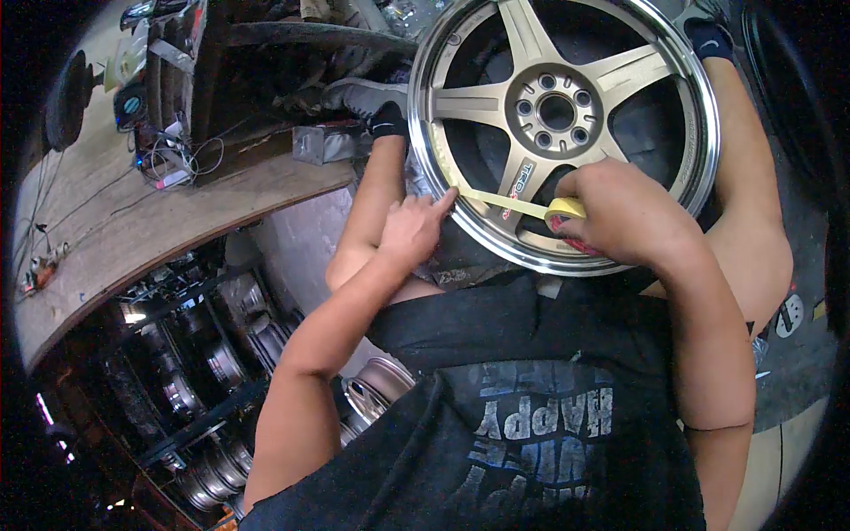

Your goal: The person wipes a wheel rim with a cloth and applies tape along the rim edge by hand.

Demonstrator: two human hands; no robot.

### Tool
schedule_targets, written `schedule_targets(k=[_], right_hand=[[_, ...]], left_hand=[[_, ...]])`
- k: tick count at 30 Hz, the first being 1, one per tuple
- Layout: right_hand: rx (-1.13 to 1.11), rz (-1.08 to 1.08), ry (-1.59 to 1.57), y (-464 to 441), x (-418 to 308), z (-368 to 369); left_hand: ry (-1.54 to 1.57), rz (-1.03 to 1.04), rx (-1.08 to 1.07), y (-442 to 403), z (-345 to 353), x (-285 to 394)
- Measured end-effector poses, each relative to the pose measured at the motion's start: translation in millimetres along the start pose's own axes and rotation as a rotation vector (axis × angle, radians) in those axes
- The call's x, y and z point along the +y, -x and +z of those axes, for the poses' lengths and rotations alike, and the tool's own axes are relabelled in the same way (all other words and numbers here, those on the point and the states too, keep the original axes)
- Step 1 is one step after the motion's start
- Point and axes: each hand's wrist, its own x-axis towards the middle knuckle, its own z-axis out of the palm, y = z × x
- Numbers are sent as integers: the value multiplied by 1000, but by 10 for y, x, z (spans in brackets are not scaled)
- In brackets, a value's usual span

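Observation:
A gold five-spoke wheel (474,102) with a polished silver rim lies between the person's legs. My right hand (611,208) is closed round a roll of yellow tape (565,211) above the wheel's lower part. From the roll, a strip of tape (505,202) stretches left across a spoke to the rim's inner edge. There my left hand (414,228) presses the strip with its extended index finger; its other fingers are curled. More tape runs up along the left inner edge of the rim.
A wooden bench (257,190) with cables and a small device is at the left. Below it, a rack holds several wheels (221,361). A metal box (326,143) sits by the left shoe (363,96). A black tyre-like ring (788,80) is at the upper right.

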Motion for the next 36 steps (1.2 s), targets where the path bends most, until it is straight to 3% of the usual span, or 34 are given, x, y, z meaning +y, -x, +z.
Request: schedule_targets(k=[4, 6, 10, 13, 19, 23, 36], right_hand=[[21, -21, 30, 0, 53, 41], [38, -20, 42, -14, 63, 44], [20, -29, -6, -24, 97, -22], [44, -45, -12, -14, 98, -47], [-18, -38, 21, -79, 17, 32], [-92, 5, 71, -129, -10, 151], [-38, -37, 54, -134, -5, 122]], left_hand=[[-50, -33, -99, -274, -254, -331], [-154, 16, 112, -439, -195, -532], [-226, 21, 27, -503, -147, -550], [-84, 10, -99, -263, -319, -244], [155, -29, -79, 178, -140, 289], [138, -41, -23, 250, 21, 384], [121, -58, -45, 258, 47, 405]])
